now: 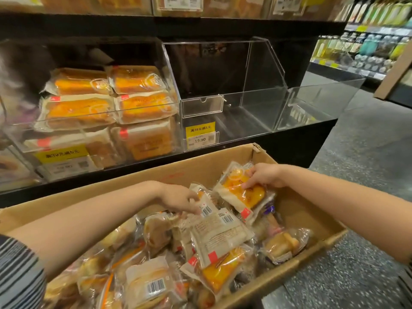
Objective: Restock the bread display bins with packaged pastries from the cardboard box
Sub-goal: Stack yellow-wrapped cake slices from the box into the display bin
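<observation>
Packaged pastry: clear wrapper, orange-yellow bun, white end with red tab, lying at the far end of the cardboard box, pinched by the right hand. Left hand grips a barcoded packet beside it. Beyond the box, the middle display bin.

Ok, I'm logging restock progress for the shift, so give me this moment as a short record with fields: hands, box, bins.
left hand: in the box, fingers on a barcoded packet
right hand: grips an orange pastry packet over the box
cardboard box: open, heaped with mixed wrapped pastries
left bin: stacked with orange pastry packets
middle bin: clear, no packets seen inside
price tag: yellow, reads 19.90
</observation>
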Tool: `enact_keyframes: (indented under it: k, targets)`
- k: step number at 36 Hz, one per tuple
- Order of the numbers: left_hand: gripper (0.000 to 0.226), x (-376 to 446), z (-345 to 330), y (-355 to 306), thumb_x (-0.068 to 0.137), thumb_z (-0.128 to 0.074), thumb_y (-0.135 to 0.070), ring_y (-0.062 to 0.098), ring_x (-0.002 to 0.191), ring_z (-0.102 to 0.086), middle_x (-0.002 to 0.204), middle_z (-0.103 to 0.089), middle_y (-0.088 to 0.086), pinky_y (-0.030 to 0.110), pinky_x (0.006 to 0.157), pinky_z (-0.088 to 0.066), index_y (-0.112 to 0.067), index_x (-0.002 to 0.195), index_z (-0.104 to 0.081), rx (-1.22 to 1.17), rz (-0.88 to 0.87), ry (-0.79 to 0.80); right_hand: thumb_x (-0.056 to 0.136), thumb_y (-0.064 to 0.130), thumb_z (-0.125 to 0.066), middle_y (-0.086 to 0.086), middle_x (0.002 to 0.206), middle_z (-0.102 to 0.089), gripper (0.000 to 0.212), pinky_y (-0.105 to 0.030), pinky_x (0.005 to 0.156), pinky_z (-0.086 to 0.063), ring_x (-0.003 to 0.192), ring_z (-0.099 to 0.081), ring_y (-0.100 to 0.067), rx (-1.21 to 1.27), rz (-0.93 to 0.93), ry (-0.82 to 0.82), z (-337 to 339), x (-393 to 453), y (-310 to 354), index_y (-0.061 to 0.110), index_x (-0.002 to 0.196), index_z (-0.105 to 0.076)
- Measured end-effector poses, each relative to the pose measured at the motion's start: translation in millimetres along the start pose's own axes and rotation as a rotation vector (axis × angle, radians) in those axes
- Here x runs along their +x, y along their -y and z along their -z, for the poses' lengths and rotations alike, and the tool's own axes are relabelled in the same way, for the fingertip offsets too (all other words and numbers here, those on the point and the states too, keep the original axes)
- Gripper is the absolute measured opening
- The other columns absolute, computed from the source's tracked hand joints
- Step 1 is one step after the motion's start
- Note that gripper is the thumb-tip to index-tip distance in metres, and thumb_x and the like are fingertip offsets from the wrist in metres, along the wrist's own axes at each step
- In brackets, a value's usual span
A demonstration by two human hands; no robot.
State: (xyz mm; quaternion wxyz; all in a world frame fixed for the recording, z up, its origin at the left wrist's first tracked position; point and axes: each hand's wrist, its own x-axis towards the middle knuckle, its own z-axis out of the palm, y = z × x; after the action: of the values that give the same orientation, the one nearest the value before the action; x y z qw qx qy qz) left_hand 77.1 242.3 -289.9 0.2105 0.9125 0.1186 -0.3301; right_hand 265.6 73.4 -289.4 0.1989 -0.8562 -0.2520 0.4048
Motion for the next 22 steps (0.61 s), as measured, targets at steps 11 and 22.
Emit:
enact_keyframes:
  k: [11, 22]
  targets:
    - [0.057, 7.5, 2.9, -19.6, 0.078, -0.066, -0.050, 0.023, 0.101, -0.067, 0.114, -0.069, 0.008, 0.037, 0.092, -0.051, -0.014, 0.121, -0.058, -1.057, -0.141, -0.114, 0.093, 0.012, -0.057, -0.011, 0.116, -0.062, 0.031, -0.030, 0.086, -0.052, 0.104, -0.062, -0.020, 0.540, 0.120, 0.185, 6.0, -17.6, 35.5, 0.007, 0.124, -0.052]
    - [0.022, 12.7, 5.3, -4.9, 0.087, -0.065, -0.010, 0.022, 0.101, -0.064, 0.112, -0.066, 0.010, 0.033, 0.079, -0.056, -0.013, 0.108, -0.060, -1.127, -0.072, -0.443, 0.101, 0.028, -0.042, -0.009, 0.099, -0.058, 0.036, -0.030, 0.075, -0.049, 0.095, -0.058, -0.024, -0.074, 0.102, -0.367, 10.1, 6.6, 14.2, 0.002, 0.121, -0.057]
